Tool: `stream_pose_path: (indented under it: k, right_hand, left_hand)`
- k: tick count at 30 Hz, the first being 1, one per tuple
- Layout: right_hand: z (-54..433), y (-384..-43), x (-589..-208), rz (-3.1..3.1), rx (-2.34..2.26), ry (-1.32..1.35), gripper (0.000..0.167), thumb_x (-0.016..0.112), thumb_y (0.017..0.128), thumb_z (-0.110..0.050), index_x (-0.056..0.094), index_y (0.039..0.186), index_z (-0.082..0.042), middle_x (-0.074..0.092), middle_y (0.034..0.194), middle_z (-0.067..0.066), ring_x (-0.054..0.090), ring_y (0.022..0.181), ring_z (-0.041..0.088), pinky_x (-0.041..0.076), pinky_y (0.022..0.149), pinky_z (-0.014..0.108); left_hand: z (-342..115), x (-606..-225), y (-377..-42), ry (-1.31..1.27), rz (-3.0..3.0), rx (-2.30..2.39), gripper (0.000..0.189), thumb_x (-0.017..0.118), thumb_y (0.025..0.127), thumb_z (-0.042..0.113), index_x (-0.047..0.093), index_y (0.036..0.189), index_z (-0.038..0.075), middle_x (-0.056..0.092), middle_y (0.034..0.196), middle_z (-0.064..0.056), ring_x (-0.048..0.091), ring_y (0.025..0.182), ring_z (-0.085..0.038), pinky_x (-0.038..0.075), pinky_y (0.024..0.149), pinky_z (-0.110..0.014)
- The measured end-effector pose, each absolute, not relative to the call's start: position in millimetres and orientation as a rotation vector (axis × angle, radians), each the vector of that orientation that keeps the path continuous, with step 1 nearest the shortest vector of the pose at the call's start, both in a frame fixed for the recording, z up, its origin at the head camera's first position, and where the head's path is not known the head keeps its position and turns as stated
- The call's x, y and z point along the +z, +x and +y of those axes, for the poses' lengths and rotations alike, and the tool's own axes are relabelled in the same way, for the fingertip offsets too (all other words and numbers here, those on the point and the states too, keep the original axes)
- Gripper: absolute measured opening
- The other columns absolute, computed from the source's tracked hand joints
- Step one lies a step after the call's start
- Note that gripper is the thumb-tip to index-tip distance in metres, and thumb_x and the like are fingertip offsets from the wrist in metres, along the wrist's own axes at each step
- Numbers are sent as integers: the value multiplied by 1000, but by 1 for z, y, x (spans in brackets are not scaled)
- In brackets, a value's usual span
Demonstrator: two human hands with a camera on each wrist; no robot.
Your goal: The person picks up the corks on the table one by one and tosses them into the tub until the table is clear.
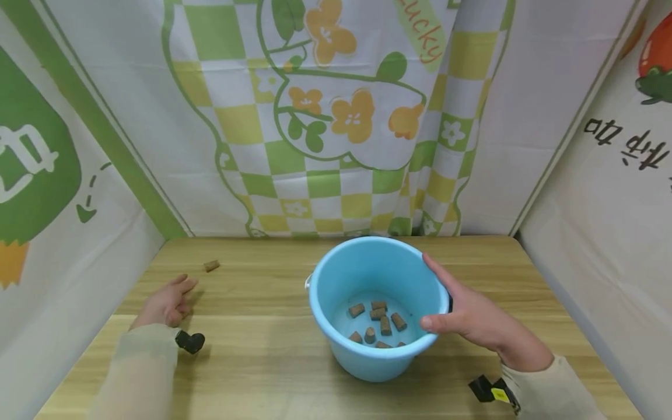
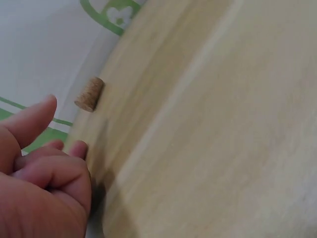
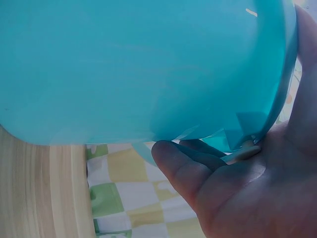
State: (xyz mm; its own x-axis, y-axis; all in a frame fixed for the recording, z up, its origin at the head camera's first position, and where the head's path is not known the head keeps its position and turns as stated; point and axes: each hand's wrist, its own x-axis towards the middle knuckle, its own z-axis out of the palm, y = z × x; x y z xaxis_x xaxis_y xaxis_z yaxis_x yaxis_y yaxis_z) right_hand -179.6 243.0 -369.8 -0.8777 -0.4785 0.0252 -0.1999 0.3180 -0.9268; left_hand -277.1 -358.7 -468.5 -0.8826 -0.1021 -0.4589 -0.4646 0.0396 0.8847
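Observation:
A light blue bucket [image 1: 370,363] stands on the wooden table, with several brown corks [image 1: 385,325] lying on its bottom. My right hand [image 1: 469,312] grips the bucket's right side, thumb over the rim. In the right wrist view its other fingers [image 3: 181,171] reach beneath the rim along the blue outer wall. One loose cork [image 1: 212,266] lies on its side at the table's far left. Just short of that cork is my left hand [image 1: 167,302], holding nothing. The left wrist view shows its fingers loosely bent and apart from the cork [image 2: 89,94].
The wooden table [image 1: 252,350] meets a printed curtain [image 1: 325,192] at its back edge. Fabric walls rise along the left and right sides. A white handle joint [image 1: 308,282] sticks out from the bucket's left rim.

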Motion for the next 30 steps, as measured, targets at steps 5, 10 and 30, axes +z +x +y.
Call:
stream_pose_path:
  k: [5, 10, 30]
  right_hand:
    - [245, -180, -370, 2343, -1575, -613, 109, 81, 84, -20, 5, 161, -33, 39, 145, 26, 54, 114, 41, 52, 83, 42]
    - [244, -180, -370, 2363, -1550, -606, 108, 81, 84, -23, 6, 161, -34, 41, 144, 25, 55, 113, 39, 53, 82, 42]
    - [244, -180, -368, 2368, -1538, -592, 108, 81, 84, -23, 6, 161, -35, 41, 143, 25, 55, 113, 39, 53, 82, 42]
  left_hand:
    - [-358, -471, -288, -521, 2185, 1798, 85, 55, 103, 41, -5, 160, 22, 43, 74, 3, 33, 50, -5, 33, 39, -21]
    - [-358, -472, -300, -489, 2207, 1798, 83, 53, 104, 40, -5, 160, 20, 40, 66, 9, 32, 47, -5, 32, 40, -22]
    - [-345, -476, -333, -535, 2316, 1821, 69, 54, 103, 18, 17, 160, 9, 21, 158, -16, 41, 49, -5, 36, 41, -22]
